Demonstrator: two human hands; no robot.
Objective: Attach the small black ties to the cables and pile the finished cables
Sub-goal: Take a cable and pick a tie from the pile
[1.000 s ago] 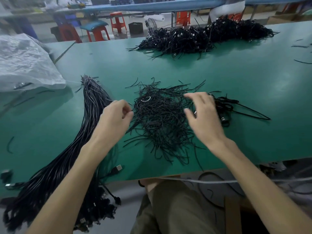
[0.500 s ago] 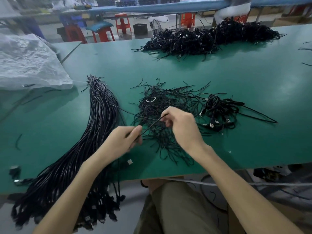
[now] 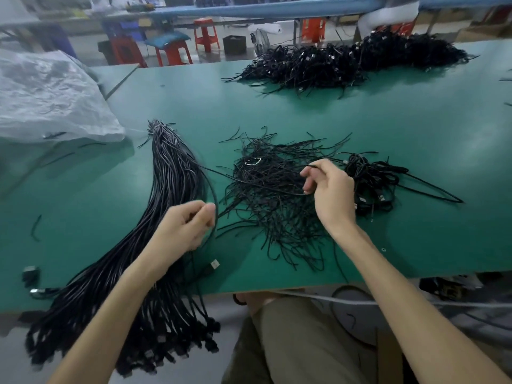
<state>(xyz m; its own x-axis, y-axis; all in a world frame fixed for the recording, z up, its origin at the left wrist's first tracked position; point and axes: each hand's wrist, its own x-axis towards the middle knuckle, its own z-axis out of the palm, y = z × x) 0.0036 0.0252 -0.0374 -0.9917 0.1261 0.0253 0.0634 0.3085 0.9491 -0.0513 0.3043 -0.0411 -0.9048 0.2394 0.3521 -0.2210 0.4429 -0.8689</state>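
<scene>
A long bundle of black cables [image 3: 169, 189] lies on the green table [image 3: 360, 120] at the left, its ends hanging over the near edge. A loose heap of thin black ties [image 3: 271, 195] sits in the middle. My left hand [image 3: 185, 228] pinches one black cable [image 3: 213, 195] that loops up from the bundle. My right hand [image 3: 329, 192] is over the right side of the tie heap, its fingers curled round the same thin cable. A few finished coiled cables [image 3: 371, 178] lie just right of my right hand.
A big pile of black cables [image 3: 346, 62] lies at the far side of the table. A crumpled clear plastic bag [image 3: 47, 98] covers the far left. Stray ties dot the left of the table. Red stools stand beyond the bench.
My hands have moved apart, the left drawing back toward the bundle and the right shifting right over the ties, stretching a single cable between them.
</scene>
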